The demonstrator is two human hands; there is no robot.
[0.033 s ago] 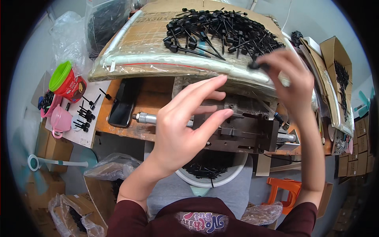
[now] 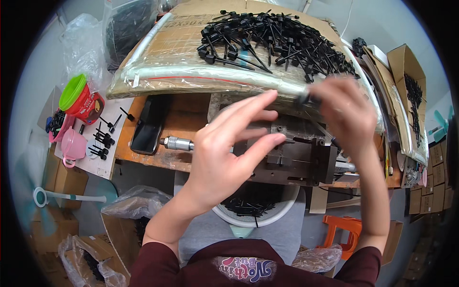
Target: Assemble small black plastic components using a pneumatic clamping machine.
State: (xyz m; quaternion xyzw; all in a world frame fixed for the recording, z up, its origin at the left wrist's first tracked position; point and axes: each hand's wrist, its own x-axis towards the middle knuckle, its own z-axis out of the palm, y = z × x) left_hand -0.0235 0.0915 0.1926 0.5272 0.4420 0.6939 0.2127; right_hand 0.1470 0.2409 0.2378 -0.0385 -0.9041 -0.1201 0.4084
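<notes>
My left hand (image 2: 215, 150) hovers over the dark metal fixture (image 2: 325, 165) on the bench, its fingers and thumb spread apart with nothing seen between them. To its right, my right hand (image 2: 349, 115) is smeared by motion. Its fingertips pinch a small black headed pin (image 2: 305, 99), also blurred, just off the front edge of the padded cardboard board. Behind, a heap of black headed pins (image 2: 267, 38) lies on that cardboard board (image 2: 177, 52). Below the fixture, a white basket (image 2: 283, 216) on my lap holds many black pieces.
A phone (image 2: 149, 126) lies on the wooden bench (image 2: 177, 160), beside a metal cylinder fitting (image 2: 177, 143). At left are a red tub (image 2: 90, 103) with a green rim, a pink cup (image 2: 73, 145) and loose black pins. An orange stool (image 2: 342, 234) stands at lower right.
My right hand has come down and slightly nearer from the heap's edge, carrying the black pin towards the fixture. My left hand has barely shifted.
</notes>
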